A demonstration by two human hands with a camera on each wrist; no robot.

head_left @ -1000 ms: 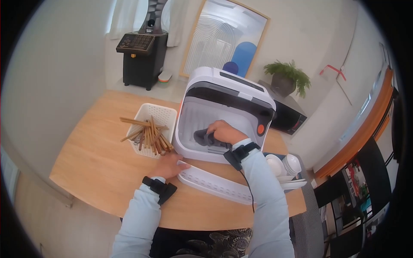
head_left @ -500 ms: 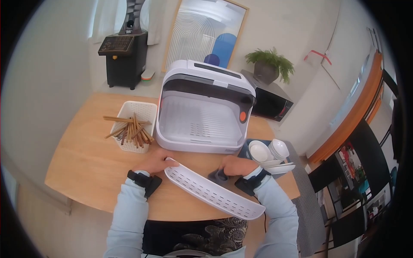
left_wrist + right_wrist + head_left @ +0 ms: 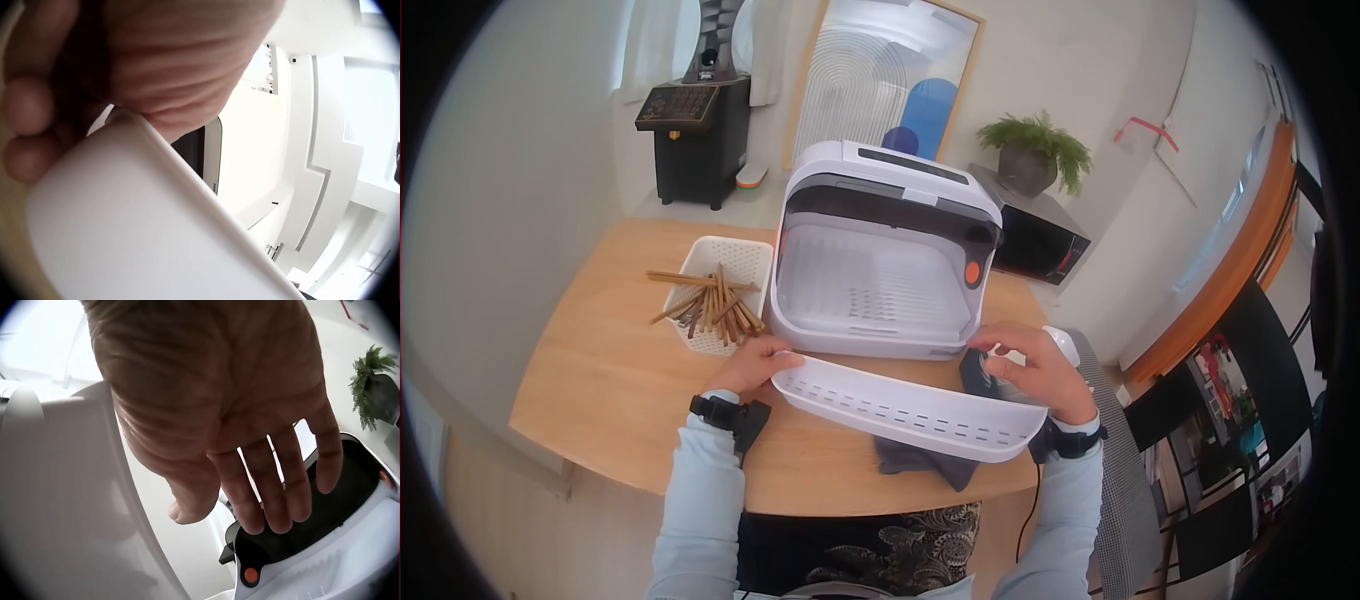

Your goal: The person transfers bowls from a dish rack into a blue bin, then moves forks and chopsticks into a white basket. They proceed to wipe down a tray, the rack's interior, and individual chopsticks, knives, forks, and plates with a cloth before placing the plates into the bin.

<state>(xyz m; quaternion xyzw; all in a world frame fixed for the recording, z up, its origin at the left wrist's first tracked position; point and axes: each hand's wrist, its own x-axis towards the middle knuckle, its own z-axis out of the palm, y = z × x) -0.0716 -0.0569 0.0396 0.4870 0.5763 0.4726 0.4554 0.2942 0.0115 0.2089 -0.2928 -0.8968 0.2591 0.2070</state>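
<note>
My left hand point(image 3: 745, 366) pinches the left end of a long white slotted tray point(image 3: 900, 405), thumb and fingers around its rim. In the left wrist view the tray's smooth wall point(image 3: 144, 219) fills the foreground below the hand point(image 3: 181, 56). My right hand point(image 3: 1045, 372) hovers at the tray's other end, holding nothing. In the right wrist view its fingers point(image 3: 290, 481) are spread and nearly straight, with the tray point(image 3: 62, 500) beside the palm. A dark grey cloth point(image 3: 925, 465) lies on the table, partly under the tray.
Behind the tray stands a white appliance point(image 3: 870, 345) with its dark lid raised and a ribbed interior. Left of it is a white perforated basket point(image 3: 745, 256) with several wooden chopsticks point(image 3: 720, 305). White dishes point(image 3: 1062, 345) are partly hidden behind my right hand.
My right hand drew the cloth out of the appliance, let it go on the table and rose to the tray's right end. My left hand lifted the tray, whose right end swung down, then up.
</note>
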